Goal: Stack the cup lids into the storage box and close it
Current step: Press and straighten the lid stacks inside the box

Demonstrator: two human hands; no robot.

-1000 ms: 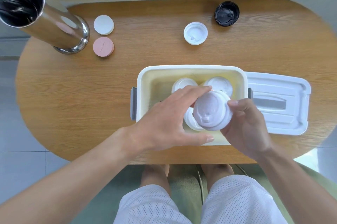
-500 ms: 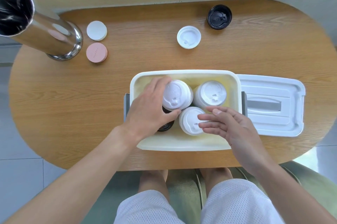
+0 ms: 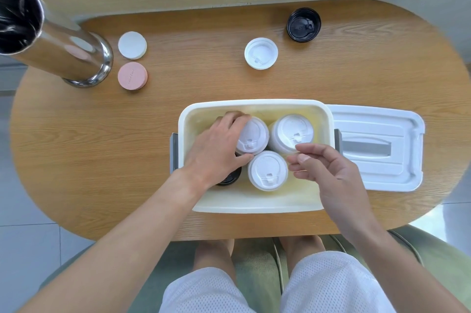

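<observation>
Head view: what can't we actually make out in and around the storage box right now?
- Black lid in the storage box: mostly under the left hand; whether it is one lid or a stack is unclear.
- Left hand's fingertips: behind the white lid stack it grips.
- White stack heights: top-down view hides their sides, no lid count.
- Steel cylinder: rim cut off by the left edge, inside dark.

White lids point(image 3: 267, 170), cream box point(image 3: 254, 204), wood-grain table point(image 3: 102, 159)

Café-like corner: oval wooden table point(image 3: 178, 134), steel tumbler point(image 3: 51, 42), coasters point(image 3: 132, 45).
</observation>
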